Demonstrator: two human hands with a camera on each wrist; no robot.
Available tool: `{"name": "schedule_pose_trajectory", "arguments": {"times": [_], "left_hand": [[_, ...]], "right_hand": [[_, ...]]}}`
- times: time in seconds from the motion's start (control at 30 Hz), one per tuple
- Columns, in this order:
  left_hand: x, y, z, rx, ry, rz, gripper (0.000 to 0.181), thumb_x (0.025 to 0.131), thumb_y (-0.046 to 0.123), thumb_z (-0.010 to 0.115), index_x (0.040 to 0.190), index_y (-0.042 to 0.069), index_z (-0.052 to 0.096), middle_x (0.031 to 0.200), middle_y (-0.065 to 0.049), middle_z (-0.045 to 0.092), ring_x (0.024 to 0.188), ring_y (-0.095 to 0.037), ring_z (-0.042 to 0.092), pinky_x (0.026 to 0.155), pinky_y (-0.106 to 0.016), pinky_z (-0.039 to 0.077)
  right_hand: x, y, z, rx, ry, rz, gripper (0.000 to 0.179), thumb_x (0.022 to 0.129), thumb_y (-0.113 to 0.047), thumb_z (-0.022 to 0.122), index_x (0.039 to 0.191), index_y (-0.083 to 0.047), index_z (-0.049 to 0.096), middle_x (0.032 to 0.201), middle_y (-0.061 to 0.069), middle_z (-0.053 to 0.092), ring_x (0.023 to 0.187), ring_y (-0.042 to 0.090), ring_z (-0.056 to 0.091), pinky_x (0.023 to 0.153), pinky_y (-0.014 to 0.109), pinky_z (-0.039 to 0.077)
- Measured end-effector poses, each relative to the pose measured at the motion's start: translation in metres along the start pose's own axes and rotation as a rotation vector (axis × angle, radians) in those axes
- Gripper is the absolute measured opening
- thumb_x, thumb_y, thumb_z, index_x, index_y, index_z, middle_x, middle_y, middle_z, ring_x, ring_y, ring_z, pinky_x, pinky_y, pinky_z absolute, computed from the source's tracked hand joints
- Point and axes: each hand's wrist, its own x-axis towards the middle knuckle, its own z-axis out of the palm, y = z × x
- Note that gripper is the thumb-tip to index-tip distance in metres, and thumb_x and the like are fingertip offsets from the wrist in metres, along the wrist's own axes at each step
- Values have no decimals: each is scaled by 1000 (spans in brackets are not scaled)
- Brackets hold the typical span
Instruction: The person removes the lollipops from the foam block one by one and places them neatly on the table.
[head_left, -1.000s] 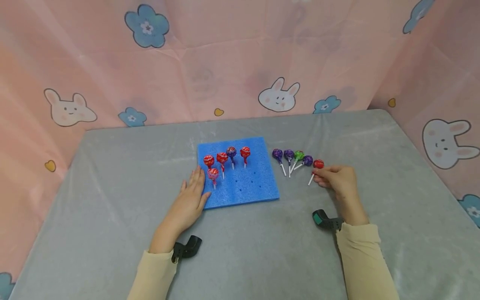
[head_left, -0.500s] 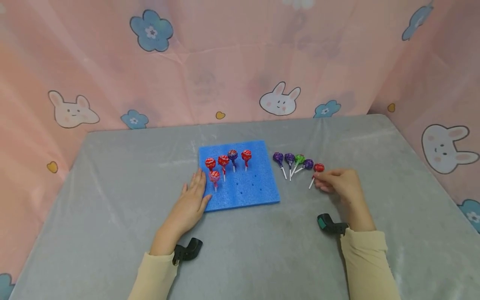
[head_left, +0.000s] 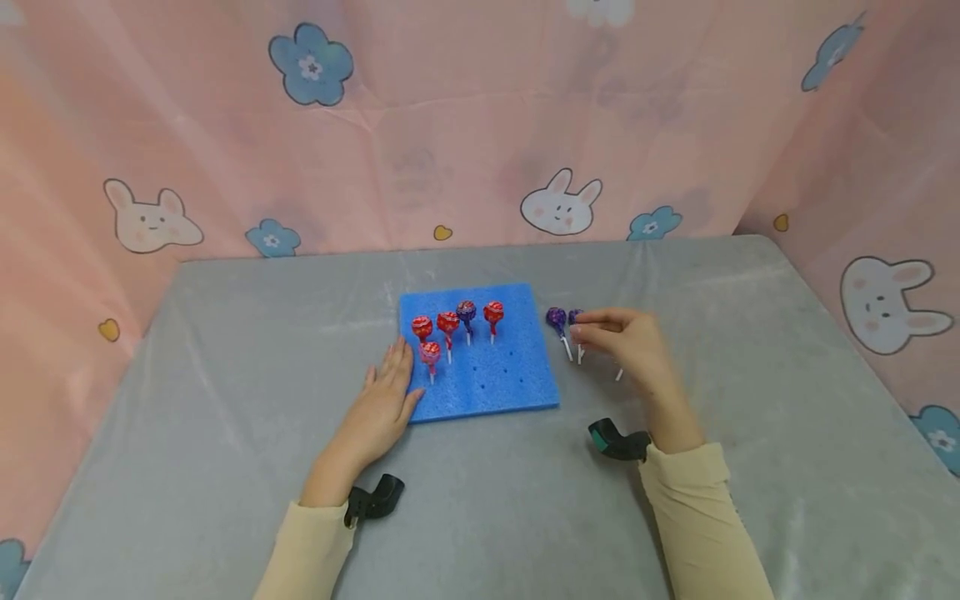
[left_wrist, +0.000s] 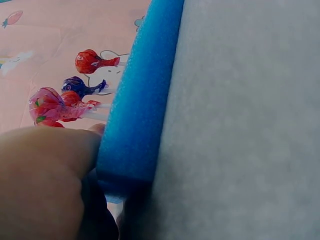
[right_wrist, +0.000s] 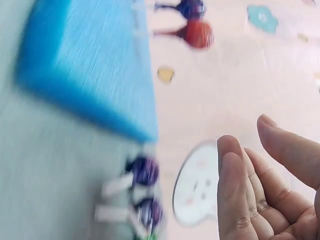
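Observation:
My left hand (head_left: 381, 398) rests along the left edge of the blue foam board (head_left: 517, 383), fingers straight, thumb over its front corner. Several wrapped lollipops stand upright in the board, among them a pink one (head_left: 430, 353), a red one (head_left: 493, 312) and a dark blue one (head_left: 466, 311). To the right of the board, my right hand (head_left: 628, 346) hovers over the loose lollipops, its thumb and fingertips apart with nothing between them in the right wrist view. A purple lollipop (head_left: 556, 317) lies just left of its fingertips; a second purple lollipop (right_wrist: 149, 212) is partly covered in the head view.
A white lollipop stick (head_left: 619, 374) shows beneath the right hand, its candy hidden. Small holes dot the board's right half. The grey table (head_left: 480, 517) meets a pink printed curtain (head_left: 420, 125) at the back.
My right hand has let go of the red lollipop on the table and moved left over the other loose ones. The left hand keeps its place on the board.

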Motion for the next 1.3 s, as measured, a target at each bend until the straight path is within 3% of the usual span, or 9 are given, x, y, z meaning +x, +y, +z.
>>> {"name": "schedule_pose_trajectory", "arguments": {"times": [0.3, 0.5, 0.73, 1.0, 1.17, 1.3], "left_hand": [[1, -1, 0, -2, 6, 15, 62, 100, 21, 46, 147, -8, 17, 155, -21, 10, 141, -36, 11, 111, -56, 10], [2, -1, -1, 6, -16, -5, 63, 101, 24, 44, 148, -5, 16, 155, -18, 8, 142, -33, 10, 111, -54, 9], [1, -1, 0, 3, -13, 4, 62, 101, 22, 45, 147, -7, 16, 155, -20, 9, 142, -35, 10, 111, -55, 10], [2, -3, 0, 5, 4, 15, 62, 101, 23, 45, 147, -6, 16, 155, -19, 9, 142, -34, 10, 111, -54, 9], [4, -2, -3, 1, -5, 14, 63, 101, 24, 44, 148, -6, 15, 155, -19, 8, 142, -33, 9, 111, -54, 9], [2, -2, -4, 10, -19, 6, 62, 101, 24, 43, 148, -5, 14, 155, -18, 8, 142, -33, 9, 111, -53, 9]], "right_hand": [[17, -14, 41, 55, -56, -70, 30, 86, -4, 67, 108, 16, 61, 94, 20, 69, 75, 6, 66, 74, 25, 54], [27, -11, 63, 127, -52, -97, 29, 86, -2, 67, 107, 17, 62, 92, 19, 69, 74, 7, 67, 73, 26, 55], [34, 1, 85, 227, 18, -23, 32, 84, -6, 71, 110, 11, 63, 91, 10, 69, 78, 11, 67, 74, 27, 54], [36, 17, 98, 126, -6, -148, 27, 79, 1, 73, 104, 11, 65, 98, 24, 67, 79, 10, 66, 74, 20, 52], [37, 17, 103, -4, 63, -179, 20, 79, -4, 75, 95, 5, 69, 91, 19, 70, 80, 22, 68, 68, 17, 50], [34, 19, 105, -65, 108, -182, 17, 79, -8, 76, 91, 3, 71, 88, 15, 71, 77, 20, 68, 65, 17, 48]]}}
